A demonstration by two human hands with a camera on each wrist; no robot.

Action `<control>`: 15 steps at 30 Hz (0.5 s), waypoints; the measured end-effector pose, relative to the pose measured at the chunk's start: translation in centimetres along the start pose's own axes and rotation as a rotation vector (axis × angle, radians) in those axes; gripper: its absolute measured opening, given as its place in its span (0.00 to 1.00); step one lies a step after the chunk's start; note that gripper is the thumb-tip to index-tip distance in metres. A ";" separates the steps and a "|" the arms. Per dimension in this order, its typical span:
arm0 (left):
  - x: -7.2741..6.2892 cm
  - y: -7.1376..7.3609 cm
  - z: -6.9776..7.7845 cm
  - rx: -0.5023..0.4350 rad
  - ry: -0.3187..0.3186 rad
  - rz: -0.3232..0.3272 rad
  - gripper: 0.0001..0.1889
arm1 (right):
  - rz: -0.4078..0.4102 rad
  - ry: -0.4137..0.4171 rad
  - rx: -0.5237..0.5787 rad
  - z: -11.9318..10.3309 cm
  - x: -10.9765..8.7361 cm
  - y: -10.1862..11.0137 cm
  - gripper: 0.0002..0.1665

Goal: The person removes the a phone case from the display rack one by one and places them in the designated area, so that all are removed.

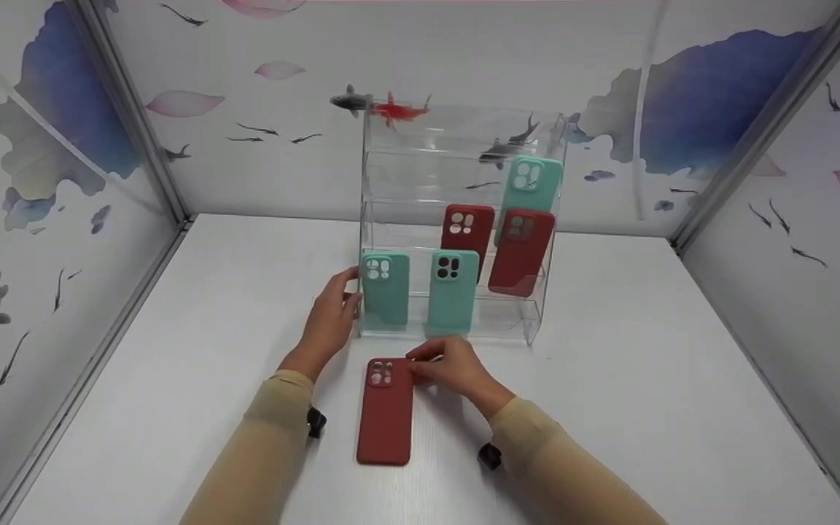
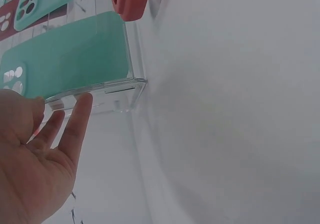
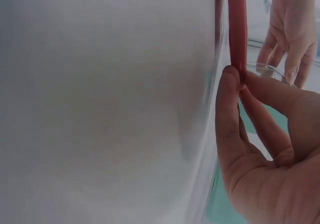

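A red phone case lies on the white table, its camera cutouts at the far end. At its upper right corner, my right hand pinches the edge between thumb and fingers; the right wrist view shows this grip on the red case up close. My left hand touches the left side of a clear acrylic display stand, fingers fairly straight along the side panel. Right beside that hand, a teal phone case stands in the bottom tier. Another teal case stands in the same tier, further right.
Higher on the stand's right part are two red cases, one left of the other, with a teal case above. Behind the stand rises a printed wall with fish and petals. Metal posts frame the corners.
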State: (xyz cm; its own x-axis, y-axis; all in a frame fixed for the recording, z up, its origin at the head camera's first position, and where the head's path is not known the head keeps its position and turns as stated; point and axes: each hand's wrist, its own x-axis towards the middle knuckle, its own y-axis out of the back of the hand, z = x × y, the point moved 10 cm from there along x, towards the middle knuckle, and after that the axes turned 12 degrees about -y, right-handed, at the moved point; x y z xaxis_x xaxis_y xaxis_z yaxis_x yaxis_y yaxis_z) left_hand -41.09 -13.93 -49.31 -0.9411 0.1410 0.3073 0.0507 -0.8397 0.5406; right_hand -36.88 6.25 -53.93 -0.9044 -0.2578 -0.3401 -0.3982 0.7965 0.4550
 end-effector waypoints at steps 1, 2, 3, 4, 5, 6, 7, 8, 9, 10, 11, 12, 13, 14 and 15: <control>0.0 0.0 0.0 -0.002 -0.001 -0.001 0.26 | 0.001 -0.011 0.000 0.1 0.0 0.0 0.11; 0.0 0.0 0.0 -0.006 -0.002 0.000 0.26 | 0.003 -0.018 0.000 0.1 0.0 0.0 0.11; 0.0 0.0 0.0 -0.009 -0.002 0.003 0.26 | 0.005 -0.026 -0.002 0.1 0.0 0.0 0.10; 0.0 0.1 0.0 -0.011 -0.002 0.005 0.26 | 0.005 -0.032 -0.002 0.1 0.0 0.0 0.10; 0.0 0.1 0.0 -0.013 -0.002 0.009 0.26 | 0.006 -0.040 0.001 0.1 0.0 0.0 0.10; 0.0 0.1 0.0 -0.015 -0.003 0.010 0.26 | 0.006 -0.049 0.003 0.1 0.0 -0.1 0.10; 0.0 0.1 0.0 -0.017 -0.003 0.011 0.26 | 0.006 -0.052 0.004 0.1 0.0 -0.1 0.10; 0.0 0.1 -0.1 -0.018 -0.002 0.012 0.26 | 0.005 -0.057 0.005 0.1 0.0 -0.1 0.10; -0.1 0.1 -0.1 -0.017 -0.001 0.012 0.26 | 0.004 -0.060 0.004 0.1 -0.1 -0.2 0.10; -0.1 0.0 -0.1 -0.016 -0.003 0.010 0.26 | 0.004 -0.065 0.003 0.2 -0.1 -0.2 0.11; -0.1 0.0 0.0 -0.015 -0.006 0.010 0.26 | 0.009 -0.066 -0.007 0.2 -0.1 -0.2 0.11; -0.1 -0.1 0.0 -0.014 -0.009 0.008 0.26 | 0.013 -0.064 -0.019 0.2 -0.1 -0.2 0.11; -0.1 -0.1 0.0 -0.011 -0.012 0.008 0.26 | 0.015 -0.061 -0.025 0.2 -0.1 -0.3 0.12; -0.1 0.0 0.0 -0.008 -0.017 0.009 0.26 | 0.017 -0.060 -0.032 0.2 -0.1 -0.3 0.12; -0.1 0.0 0.1 -0.005 -0.023 0.009 0.26 | 0.021 -0.058 -0.039 0.2 -0.1 -0.3 0.12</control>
State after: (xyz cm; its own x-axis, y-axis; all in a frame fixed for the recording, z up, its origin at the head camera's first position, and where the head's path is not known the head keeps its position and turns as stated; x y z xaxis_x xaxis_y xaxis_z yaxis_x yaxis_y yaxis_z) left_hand -40.99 -13.88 -49.27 -0.9328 0.1448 0.3300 0.0578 -0.8437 0.5336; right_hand -36.69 6.14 -54.15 -0.9024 -0.2084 -0.3772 -0.3862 0.7792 0.4936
